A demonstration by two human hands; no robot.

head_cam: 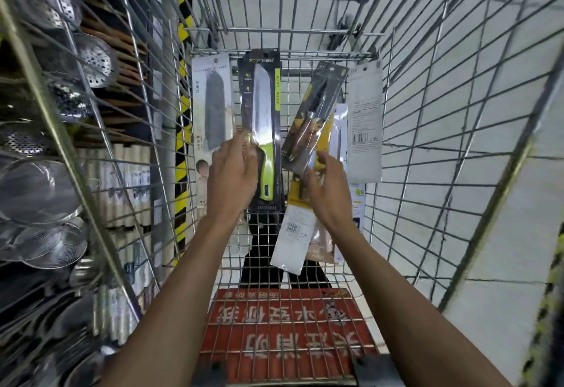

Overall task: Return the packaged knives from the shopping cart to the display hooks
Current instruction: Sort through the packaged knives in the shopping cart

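I look down into a wire shopping cart (427, 148). My left hand (233, 176) grips a black-carded knife with a green handle (264, 130), held upright over the basket. My right hand (328, 191) grips a tilted dark package with a wood-handled knife (314, 115); whether it also touches the yellow-backed pack (328, 139) behind that one I cannot tell. A white-carded dark knife (215, 112) leans on the cart's left side. A white card turned back-out (364, 124) leans at the right. Another white pack (290, 240) lies lower in the basket.
Shelves on the left hold metal strainers and skimmers (94, 63) and wooden utensils (122, 48). A yellow-black striped post (183, 112) stands beyond the cart's left wall. A red printed flap (287, 331) covers the cart's near end. Tiled floor shows on the right.
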